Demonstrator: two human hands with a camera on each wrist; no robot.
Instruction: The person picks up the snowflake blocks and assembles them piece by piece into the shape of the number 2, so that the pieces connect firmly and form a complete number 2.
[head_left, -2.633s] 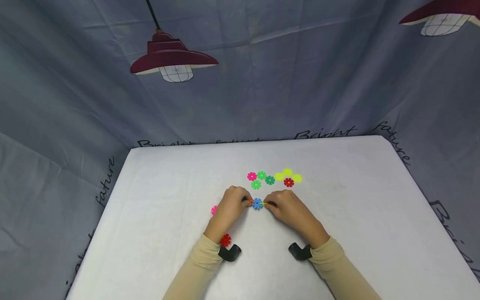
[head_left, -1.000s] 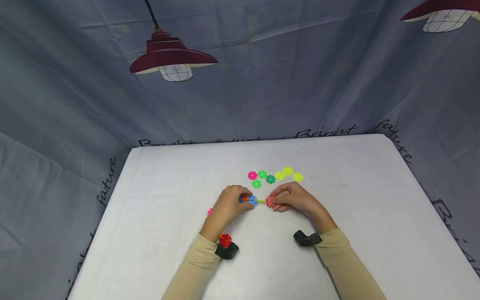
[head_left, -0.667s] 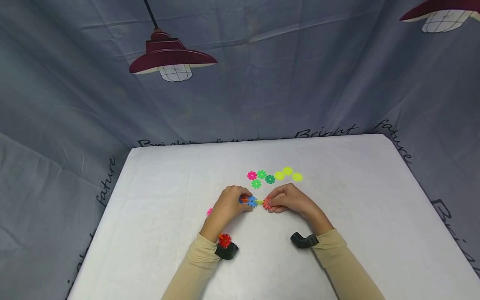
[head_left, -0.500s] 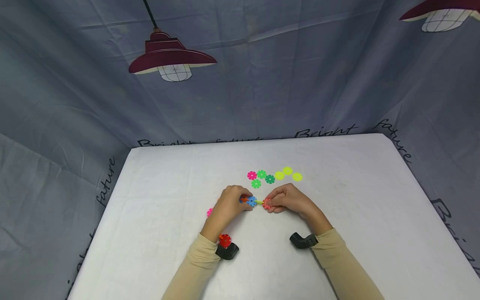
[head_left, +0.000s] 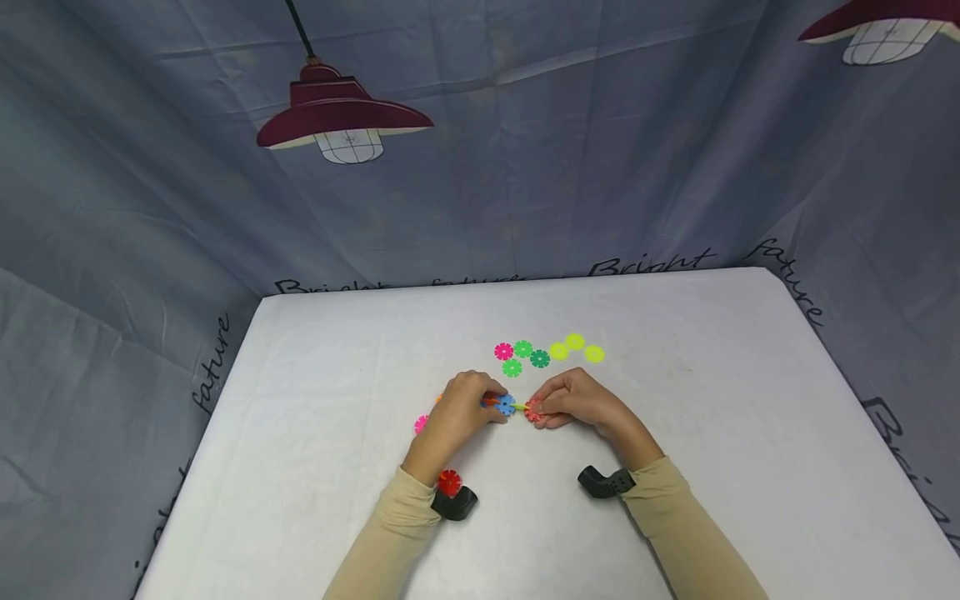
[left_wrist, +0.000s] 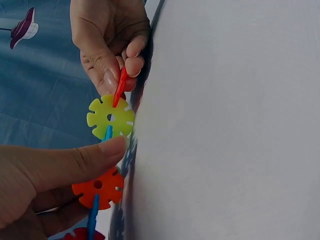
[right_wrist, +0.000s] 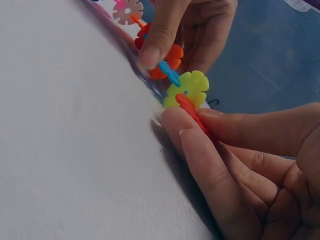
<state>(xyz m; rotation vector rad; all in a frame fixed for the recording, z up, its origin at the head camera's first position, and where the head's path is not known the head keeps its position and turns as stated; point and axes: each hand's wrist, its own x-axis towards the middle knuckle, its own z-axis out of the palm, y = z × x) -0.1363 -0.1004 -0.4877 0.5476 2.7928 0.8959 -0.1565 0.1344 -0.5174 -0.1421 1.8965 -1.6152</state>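
Note:
A chain of slotted plastic snowflake discs runs between the two hands. My left hand (head_left: 459, 414) pinches it at the blue disc (head_left: 506, 406), whose face is partly under the thumb in the left wrist view. On one side of it sits an orange disc (left_wrist: 98, 186), on the other a yellow-green disc (left_wrist: 110, 116). With thumb and fingers my right hand (head_left: 579, 401) pinches a red disc (right_wrist: 190, 111), edge-on at the yellow-green disc's rim. The two touch; how deep the slots mesh is hidden by fingertips.
Loose on the white table (head_left: 712, 375) beyond the hands lie a pink disc (head_left: 504, 352), green discs (head_left: 522, 349) and yellow discs (head_left: 575, 342). More of the chain, with a red disc (head_left: 449, 482) and a pink disc (head_left: 422, 424), trails by the left forearm.
The right hand has let go of the yellow-green disc, taken the red disc from the loose group and brought it leftward against the yellow-green one. The left hand has kept its grip.

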